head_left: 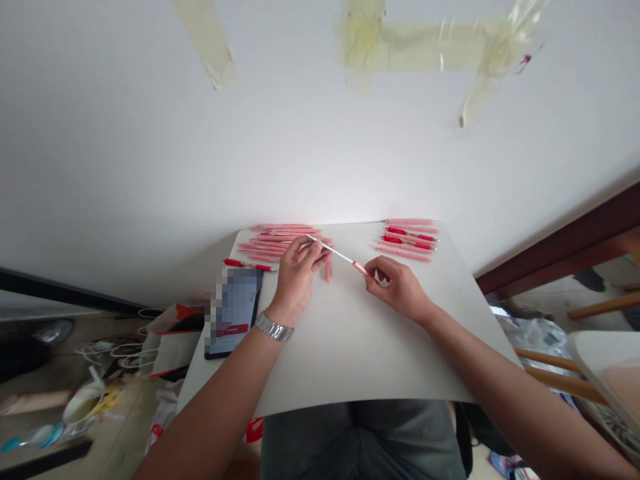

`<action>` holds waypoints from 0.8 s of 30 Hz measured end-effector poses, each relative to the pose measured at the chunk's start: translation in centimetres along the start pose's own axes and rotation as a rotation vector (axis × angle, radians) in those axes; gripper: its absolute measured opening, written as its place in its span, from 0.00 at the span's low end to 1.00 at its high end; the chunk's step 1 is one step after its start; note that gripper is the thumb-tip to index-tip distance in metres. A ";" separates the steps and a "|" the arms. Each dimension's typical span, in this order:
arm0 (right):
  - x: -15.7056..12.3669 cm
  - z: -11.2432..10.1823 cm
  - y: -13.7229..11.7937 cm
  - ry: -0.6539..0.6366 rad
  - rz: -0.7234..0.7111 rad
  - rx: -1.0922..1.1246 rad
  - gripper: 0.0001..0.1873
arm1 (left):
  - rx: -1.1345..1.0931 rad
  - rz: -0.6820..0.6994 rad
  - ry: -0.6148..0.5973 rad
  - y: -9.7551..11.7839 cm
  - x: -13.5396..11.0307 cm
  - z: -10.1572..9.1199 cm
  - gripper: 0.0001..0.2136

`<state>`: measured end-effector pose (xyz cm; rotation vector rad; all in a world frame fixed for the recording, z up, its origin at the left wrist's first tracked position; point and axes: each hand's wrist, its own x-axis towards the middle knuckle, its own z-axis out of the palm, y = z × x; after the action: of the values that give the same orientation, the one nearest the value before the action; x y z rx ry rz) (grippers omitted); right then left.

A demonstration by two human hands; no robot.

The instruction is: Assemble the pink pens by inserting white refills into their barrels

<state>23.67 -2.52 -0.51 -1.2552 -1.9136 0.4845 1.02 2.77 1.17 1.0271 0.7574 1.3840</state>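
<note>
A person seated at a white rectangular desk (pixel 350 347) is holding a thin white plastic rod with a pink end (pixel 340 254) just above the desktop, between both hands. The left hand (pixel 296 270) is pinching the rod near its white end, its grip pressed together on it. The right hand (pixel 399 285) is nipping the pink end between thumb and forefinger.

The rod's long axis is running diagonally. Its white end is pointing far left, over a heap of pale pink plastic pen barrels (pixel 277 241), and its pink end is pointing near right. A row of red-and-pink pens (pixel 410 237) is lying well apart at the far right.

The slim rod is looking liable to bow or snap should the hands push toward each other. It could also slip from so light a pinch and roll into the heap.
</note>
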 end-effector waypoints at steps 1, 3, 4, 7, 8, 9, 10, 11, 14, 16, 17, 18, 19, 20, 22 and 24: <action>0.0 0.0 0.0 0.002 -0.003 -0.001 0.06 | 0.007 -0.002 -0.002 0.0 -0.1 0.0 0.12; 0.0 -0.1 -0.2 0.006 -0.007 -0.001 0.06 | 0.017 -0.005 -0.011 -0.2 -0.2 0.1 0.13; 0.0 -0.1 -0.2 0.007 -0.007 -0.002 0.07 | 0.023 -0.008 -0.021 -0.3 -0.2 0.1 0.13; 0.0 -0.2 -0.4 0.010 -0.007 -0.002 0.07 | 0.051 -0.026 -0.063 -0.6 -0.3 0.1 0.13; -0.1 -0.2 -0.4 0.009 -0.007 -0.002 0.07 | 0.061 -0.034 -0.079 -0.7 -0.3 0.1 0.13; -0.1 -0.2 -0.4 0.009 -0.008 -0.002 0.07 | 0.070 -0.043 -0.094 -0.7 -0.4 0.2 0.13; -0.1 -0.2 -0.4 0.009 -0.010 -0.003 0.07 | 0.077 -0.051 -0.108 -0.8 -0.5 0.2 0.13; -0.1 -0.2 -0.4 0.008 -0.011 -0.003 0.08 | 0.085 -0.060 -0.123 -0.8 -0.6 0.3 0.13; -0.1 -0.1 -0.5 0.009 -0.019 -0.003 0.08 | 0.136 -0.071 -0.155 -0.7 -0.9 0.5 0.13; -0.2 -0.1 -0.5 0.010 -0.027 -0.003 0.08 | 0.175 -0.077 -0.167 -0.6 -1.1 0.6 0.12; -0.2 -0.2 -0.6 0.011 -0.032 -0.003 0.07 | 0.184 -0.084 -0.176 -0.6 -1.2 0.7 0.12; -0.2 -0.2 -0.6 0.011 -0.036 -0.002 0.07 | 0.183 -0.089 -0.190 -0.6 -1.3 0.8 0.12; -0.2 -0.2 -0.6 0.010 -0.040 0.002 0.07 | 0.172 -0.096 -0.208 -0.7 -1.3 0.9 0.12; -0.2 -0.3 -0.7 0.010 -0.042 0.008 0.06 | 0.153 -0.100 -0.225 -0.7 -1.4 1.0 0.12; -0.2 -0.3 -0.7 0.009 -0.043 0.022 0.07 | 0.111 -0.108 -0.252 -0.8 -1.4 1.1 0.12; -0.2 -0.3 -0.7 0.007 -0.037 0.035 0.07 | 0.087 -0.117 -0.259 -0.9 -1.4 1.2 0.12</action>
<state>23.55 -3.05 0.09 -1.1949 -1.9109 0.4914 2.32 1.28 0.66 1.1847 0.6779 1.0998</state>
